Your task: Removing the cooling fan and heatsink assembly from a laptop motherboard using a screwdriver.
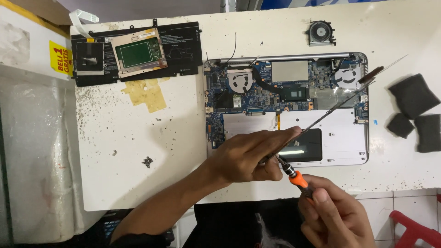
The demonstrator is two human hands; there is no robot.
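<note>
A: Left to right, what's on the tabletop (pixel 138 174)?

B: Far left of the left hand: black battery pack (pixel 183 46), a touchpad board (pixel 138 53) lying on top of it, yellowish tape residue (pixel 147 94) just below. A few tiny screws (pixel 147 161) lie left of the forearm.

A: Left hand?

B: Left hand (pixel 250 154) is over the front edge of the opened laptop (pixel 349 138). Grip is clamped on long tweezers (pixel 337 103), finger and thumb pinching the near end. The tweezers run up and right across the palmrest toward the laptop's right-hand fan area. The tips look blurred, can't tell if they touch anything.

A: Right hand?

B: Right hand (pixel 333 213) is below and right of the left, off the tabletop edge. Grip is closed around an orange-collared screwdriver (pixel 294 177). Its tip points up-left, right by the left hand's fingers.

A: Rest?

B: Loose fan (pixel 321 33) above the laptop. Three dark foam pads (pixel 415 115) well right of both hands.
</note>
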